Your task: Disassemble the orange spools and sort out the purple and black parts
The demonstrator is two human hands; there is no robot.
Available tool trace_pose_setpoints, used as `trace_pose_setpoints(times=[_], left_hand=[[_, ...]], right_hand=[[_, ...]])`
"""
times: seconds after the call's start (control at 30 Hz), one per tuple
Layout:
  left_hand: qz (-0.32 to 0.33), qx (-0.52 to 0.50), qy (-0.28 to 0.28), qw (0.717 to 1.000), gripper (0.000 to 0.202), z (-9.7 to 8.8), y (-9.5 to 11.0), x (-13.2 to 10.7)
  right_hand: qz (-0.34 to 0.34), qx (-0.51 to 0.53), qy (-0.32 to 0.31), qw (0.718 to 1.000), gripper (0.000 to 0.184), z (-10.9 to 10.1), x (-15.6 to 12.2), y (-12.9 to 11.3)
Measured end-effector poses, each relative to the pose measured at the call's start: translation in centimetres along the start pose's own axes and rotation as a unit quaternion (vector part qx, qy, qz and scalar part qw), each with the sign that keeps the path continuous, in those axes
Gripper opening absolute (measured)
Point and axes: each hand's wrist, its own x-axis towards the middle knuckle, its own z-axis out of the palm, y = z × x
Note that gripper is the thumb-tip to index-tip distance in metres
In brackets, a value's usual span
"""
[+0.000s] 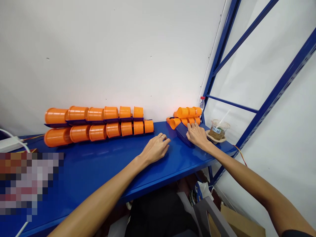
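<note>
My left hand (157,147), with a ring on one finger, rests low over the blue tabletop (98,164). Its fingers are loosely bent and a little apart, and nothing shows in them. At the right, my right hand (197,135) has its fingers bent over the edge of a stack of thin dark blue sheets (183,135). Just behind its fingertips lie several orange cups (183,112) on their sides in two layers. To the left, a longer double row of orange cups (98,133) lies along the wall, with dark blue sheets between and under the layers.
A clear drink cup (218,129) with a straw sits in a cardboard holder (224,139) by my right wrist. Behind it stands a bottle with a red cap (202,102). Blue shelf posts (243,24) rise at the right. A white power strip (10,144) lies far left.
</note>
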Motion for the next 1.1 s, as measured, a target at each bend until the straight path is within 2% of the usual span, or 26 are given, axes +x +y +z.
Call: trace_pose_setpoints(times=[0.1, 0.27, 0.37, 0.5, 0.6, 0.7, 0.77, 0.87, 0.97, 1.1], left_hand=[[0.000, 0.005, 0.002, 1.000, 0.018, -0.3, 0.1, 0.0], [-0.002, 0.039, -0.042, 0.998, 0.022, -0.8, -0.1, 0.2], [-0.015, 0.058, -0.053, 0.997, 0.028, -0.9, -1.1, 0.0], [-0.061, 0.090, -0.028, 0.994, 0.032, -0.9, -3.6, -1.1], [-0.110, 0.099, 0.022, 0.989, 0.033, -1.0, -5.8, -2.2], [-0.186, 0.066, 0.118, 0.973, 0.030, -1.3, -7.8, -3.1], [-0.237, 0.009, 0.209, 0.949, 0.027, -1.8, -8.8, -3.4], [-0.295, -0.085, 0.333, 0.892, 0.023, -3.2, -9.4, -3.6], [-0.327, -0.148, 0.394, 0.846, 0.022, -4.9, -9.0, -3.5], [-0.345, -0.183, 0.419, 0.819, 0.021, -6.2, -8.3, -3.2]], right_hand=[[0.019, 0.013, 0.016, 1.000, 0.034, -0.9, 0.1, -0.3], [0.028, 0.072, 0.081, 0.994, 0.032, -2.0, 1.3, -1.6], [0.006, 0.145, 0.119, 0.982, 0.032, -2.0, 3.2, -3.3], [-0.047, 0.258, 0.131, 0.956, 0.032, -1.8, 6.5, -6.6], [-0.090, 0.322, 0.121, 0.935, 0.040, -1.8, 9.3, -9.3], [-0.152, 0.350, 0.106, 0.918, 0.059, -2.2, 12.5, -12.0], [-0.199, 0.356, 0.093, 0.908, 0.073, -2.8, 14.6, -13.7], [-0.244, 0.367, 0.063, 0.895, 0.084, -3.9, 16.8, -15.6], [-0.254, 0.368, 0.038, 0.894, 0.077, -5.0, 17.6, -16.8], [-0.249, 0.368, 0.029, 0.895, 0.064, -5.8, 17.5, -17.1]])
